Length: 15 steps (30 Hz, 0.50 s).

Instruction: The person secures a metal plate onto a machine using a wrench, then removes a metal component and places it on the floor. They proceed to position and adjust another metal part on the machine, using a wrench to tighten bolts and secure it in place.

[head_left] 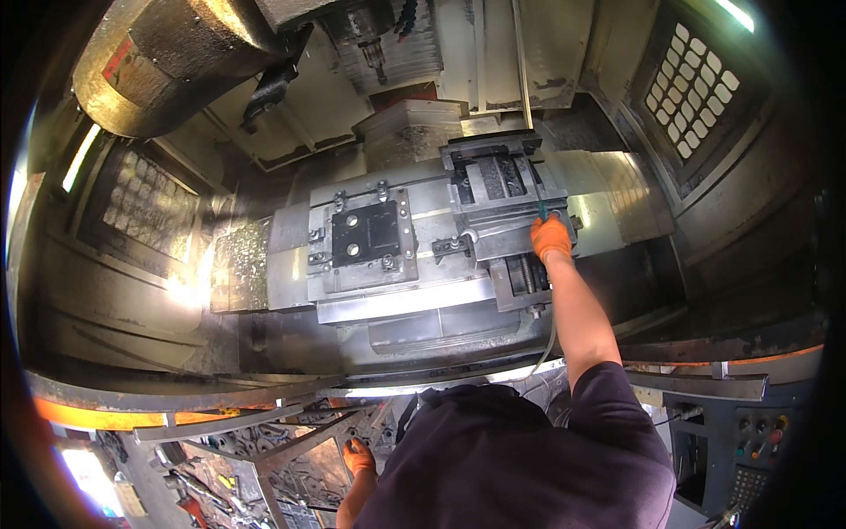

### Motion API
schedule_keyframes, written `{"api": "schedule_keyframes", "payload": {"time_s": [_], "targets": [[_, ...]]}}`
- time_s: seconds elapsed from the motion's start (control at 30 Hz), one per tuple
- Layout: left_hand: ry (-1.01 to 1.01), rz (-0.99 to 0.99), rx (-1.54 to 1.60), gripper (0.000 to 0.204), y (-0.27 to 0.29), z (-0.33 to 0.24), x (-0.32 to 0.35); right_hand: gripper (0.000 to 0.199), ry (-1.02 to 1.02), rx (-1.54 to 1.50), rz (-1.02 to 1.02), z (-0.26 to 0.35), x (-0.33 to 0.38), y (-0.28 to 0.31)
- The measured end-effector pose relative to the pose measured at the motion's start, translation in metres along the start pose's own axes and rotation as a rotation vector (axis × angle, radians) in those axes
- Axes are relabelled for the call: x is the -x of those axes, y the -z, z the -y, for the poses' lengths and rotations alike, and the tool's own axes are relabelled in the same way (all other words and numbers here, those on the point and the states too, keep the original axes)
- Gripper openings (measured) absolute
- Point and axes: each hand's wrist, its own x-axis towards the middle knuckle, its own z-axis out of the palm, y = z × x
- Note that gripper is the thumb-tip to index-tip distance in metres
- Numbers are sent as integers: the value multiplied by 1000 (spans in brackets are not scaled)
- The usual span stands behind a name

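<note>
My right hand (552,236), in an orange glove, reaches to the near right side of a machine vise (502,189) on the machine table. Its fingers are closed round a slim green-bodied air blow gun (542,210), partly hidden by the glove. A thin hose (552,339) runs down from near that hand. Low on the left, my left hand (359,456), also orange-gloved, is at the edge of a cluttered metal bench (304,445). Its fingers look loosely apart, with nothing visible in them.
Left of the vise, a dark square plate (366,234) with holes is clamped to a fixture. The spindle (374,57) hangs above, with a large rounded housing (167,66) at upper left. The machine's front sill (441,388) crosses before me. A control panel (762,436) stands at lower right.
</note>
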Motion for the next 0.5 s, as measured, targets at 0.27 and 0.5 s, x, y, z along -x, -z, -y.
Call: {"api": "schedule_keyframes", "payload": {"time_s": [0.27,0.5], "targets": [[44,-36,37,59,-4,29,11,43,-13,1,16,25,-3,1],[86,8,6,58,4,42,22,42,-8,-45,30,43,-12,-26]]}}
